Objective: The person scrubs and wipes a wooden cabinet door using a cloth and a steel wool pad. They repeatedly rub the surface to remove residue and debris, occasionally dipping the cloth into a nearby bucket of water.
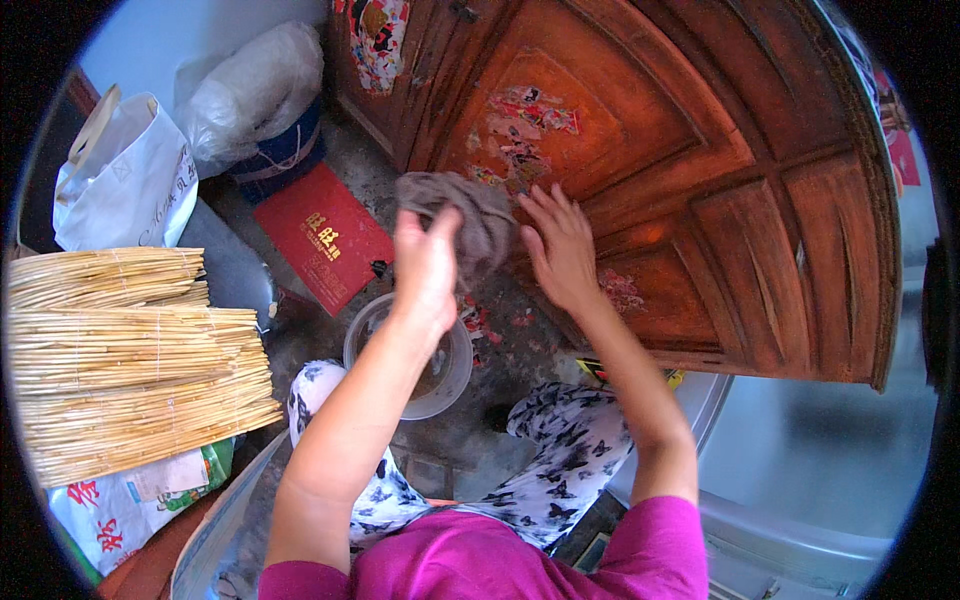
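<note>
I watched the left hand (425, 262) clutch a bunched grey-brown cloth (482, 222) close to the panelled wooden door (625, 130), just beyond a round plastic basin (458, 365); the right hand (560, 250), holding nothing, lay spread at the door's surface

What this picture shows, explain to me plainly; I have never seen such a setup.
There is no machine here, only a person's two bare hands. A wide fisheye camera on the person's head looks down, which is why straight edges bend. The left hand holds a crumpled grey-brown cloth. The right hand, fingers spread, is at a panelled wooden door bearing torn paper remnants. On the floor are a translucent plastic basin and a flat red sheet.
</note>
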A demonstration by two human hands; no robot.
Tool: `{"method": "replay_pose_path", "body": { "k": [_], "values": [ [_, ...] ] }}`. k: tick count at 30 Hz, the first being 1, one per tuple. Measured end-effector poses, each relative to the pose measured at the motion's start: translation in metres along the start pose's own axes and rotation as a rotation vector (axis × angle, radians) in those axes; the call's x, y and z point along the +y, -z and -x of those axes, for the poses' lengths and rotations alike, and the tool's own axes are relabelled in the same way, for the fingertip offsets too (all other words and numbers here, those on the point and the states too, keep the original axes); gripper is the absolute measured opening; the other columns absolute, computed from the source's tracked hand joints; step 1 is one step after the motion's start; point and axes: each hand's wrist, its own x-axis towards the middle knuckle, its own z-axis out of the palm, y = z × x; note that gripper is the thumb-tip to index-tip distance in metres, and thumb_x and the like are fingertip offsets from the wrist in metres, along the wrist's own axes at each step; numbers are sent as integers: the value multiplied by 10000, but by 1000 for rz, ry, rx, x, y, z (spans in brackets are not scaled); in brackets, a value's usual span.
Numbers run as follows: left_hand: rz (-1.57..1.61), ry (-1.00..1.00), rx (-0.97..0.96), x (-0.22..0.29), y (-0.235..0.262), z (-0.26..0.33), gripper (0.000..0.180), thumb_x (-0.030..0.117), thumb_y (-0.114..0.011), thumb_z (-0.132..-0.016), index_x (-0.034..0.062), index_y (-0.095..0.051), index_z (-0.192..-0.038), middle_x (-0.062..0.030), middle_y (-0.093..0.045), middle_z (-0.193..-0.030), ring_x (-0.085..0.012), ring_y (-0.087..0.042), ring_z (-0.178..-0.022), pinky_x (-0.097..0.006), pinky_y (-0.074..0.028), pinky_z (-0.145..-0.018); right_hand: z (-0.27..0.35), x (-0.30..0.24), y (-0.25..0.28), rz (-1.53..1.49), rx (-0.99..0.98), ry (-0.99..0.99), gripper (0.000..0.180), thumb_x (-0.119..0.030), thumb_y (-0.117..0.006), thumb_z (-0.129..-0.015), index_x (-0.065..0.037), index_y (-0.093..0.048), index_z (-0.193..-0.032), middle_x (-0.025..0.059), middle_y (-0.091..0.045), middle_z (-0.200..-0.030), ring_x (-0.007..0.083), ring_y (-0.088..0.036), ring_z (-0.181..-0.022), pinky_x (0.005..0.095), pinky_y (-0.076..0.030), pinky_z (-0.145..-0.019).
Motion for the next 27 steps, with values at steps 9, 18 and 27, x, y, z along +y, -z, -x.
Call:
{"method": "replay_pose_path", "body": {
  "k": [9, 18, 27],
  "values": [
    [-987, -545, -254, -30, -23, 23, 224, 171, -699, -908, 62, -696, -1104, -153, -634, -1189, -288, -651, -1074, -368, -511, -934, 101, -20, 0, -1914, 400, -954, 572, -232, -706, -888, -85, -508, -1405, 84, -589, -1359, 280, -587, -1228, 449, -470, -1054],
    [-1289, -795, -59, -71, -3, -129, 345, 188, -749, -892, 52, -656, -1195, -174, -664, -1101, -321, -660, -1026, -388, -512, -921, 110, 3, 29, -2058, 500, -923, 480, -227, -679, -906, -34, -586, -1336, 95, -629, -1323, 279, -584, -1235, 444, -430, -1097],
    [-1187, -1020, 121, -106, -25, -151, 159, 135, -779, -824, 31, -692, -909, -164, -655, -954, -348, -644, -928, -417, -513, -849, 141, 51, 43, -2068, 661, -1007, 533, -244, -752, -873, -56, -580, -1341, 92, -625, -1332, 282, -601, -1216, 456, -482, -1045]
  ]
}}
